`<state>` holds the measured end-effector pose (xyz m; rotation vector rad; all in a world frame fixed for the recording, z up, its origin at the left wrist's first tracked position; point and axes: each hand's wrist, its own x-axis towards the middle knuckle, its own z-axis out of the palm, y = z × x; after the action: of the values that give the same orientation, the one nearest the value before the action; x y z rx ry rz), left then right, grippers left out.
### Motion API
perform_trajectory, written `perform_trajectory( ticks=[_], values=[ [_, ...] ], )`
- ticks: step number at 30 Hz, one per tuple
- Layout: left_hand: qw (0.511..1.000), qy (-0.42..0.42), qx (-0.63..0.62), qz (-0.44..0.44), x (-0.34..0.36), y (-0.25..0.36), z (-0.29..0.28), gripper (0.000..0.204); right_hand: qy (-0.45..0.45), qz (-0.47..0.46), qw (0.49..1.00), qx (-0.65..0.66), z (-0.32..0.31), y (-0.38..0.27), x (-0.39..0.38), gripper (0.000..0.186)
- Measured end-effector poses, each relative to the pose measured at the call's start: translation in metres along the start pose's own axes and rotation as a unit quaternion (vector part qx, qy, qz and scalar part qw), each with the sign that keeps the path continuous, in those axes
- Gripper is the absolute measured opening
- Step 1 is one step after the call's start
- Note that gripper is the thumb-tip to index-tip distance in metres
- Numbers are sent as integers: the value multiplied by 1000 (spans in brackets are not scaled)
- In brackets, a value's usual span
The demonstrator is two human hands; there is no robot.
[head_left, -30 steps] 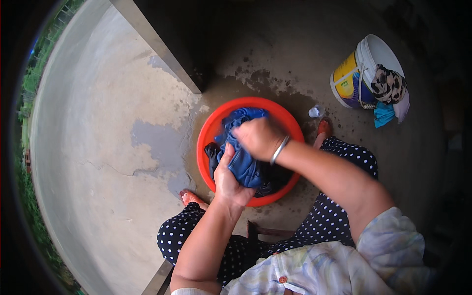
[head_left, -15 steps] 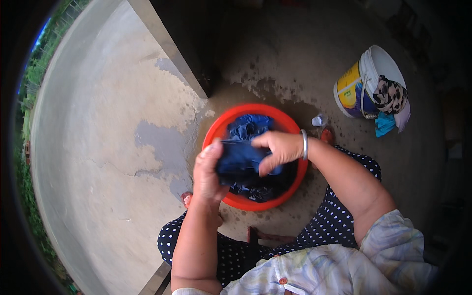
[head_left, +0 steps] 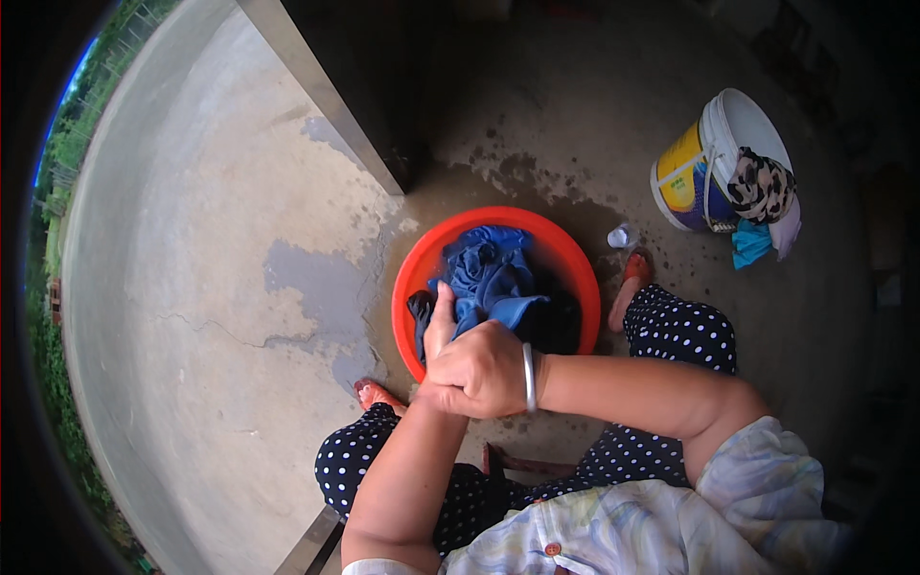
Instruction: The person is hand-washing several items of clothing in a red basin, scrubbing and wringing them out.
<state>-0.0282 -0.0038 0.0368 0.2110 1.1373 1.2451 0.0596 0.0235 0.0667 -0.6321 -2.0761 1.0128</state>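
A red plastic basin point(head_left: 586, 273) stands on the floor between my feet, with wet dark-blue and black clothes in it. My right hand point(head_left: 487, 368), a silver bangle at its wrist, is closed in a fist and pressed onto my left hand point(head_left: 442, 326). The left thumb points up toward the basin; its other fingers are mostly hidden. A blue garment point(head_left: 506, 299) runs from the pile up to my knuckles, gripped between both hands. Black cloth point(head_left: 420, 311) sticks out beside the left thumb. The part of the cloth inside my hands is hidden.
A white bucket point(head_left: 724, 120) with a yellow and blue label stands at the right, spotted and turquoise cloths hanging over its rim. A small clear cup point(head_left: 621, 236) sits beside the basin. A square post point(head_left: 335, 110) rises beyond it. The concrete floor point(head_left: 211, 278) has wet patches.
Both hands have come nearer to me and together. The right hand, earlier spread over the raised dark-blue cloth, is now a fist on the left hand. The cloth has dropped back toward the basin.
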Motion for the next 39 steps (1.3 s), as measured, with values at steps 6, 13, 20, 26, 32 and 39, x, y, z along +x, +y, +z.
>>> perform_trajectory(
  ticks=[6,13,20,26,32,39],
  values=[
    [957,6,-247,-154,-4,-2,38,32,63,145,968,-193,-30,45,10,29],
    [952,-23,-246,-178,-23,12,42,32,48,159,968,-186,-51,61,2,30],
    [957,-157,226,-94,-17,39,12,52,-50,353,898,259,-88,43,18,33],
    [933,-232,256,101,-20,49,13,14,-135,329,840,411,-91,36,18,24],
    [989,-90,-115,30,-22,65,0,21,-384,235,892,42,-100,54,9,19],
    [967,-74,-240,-42,-18,67,-10,35,32,370,821,435,-133,112,-20,17]
  ],
)
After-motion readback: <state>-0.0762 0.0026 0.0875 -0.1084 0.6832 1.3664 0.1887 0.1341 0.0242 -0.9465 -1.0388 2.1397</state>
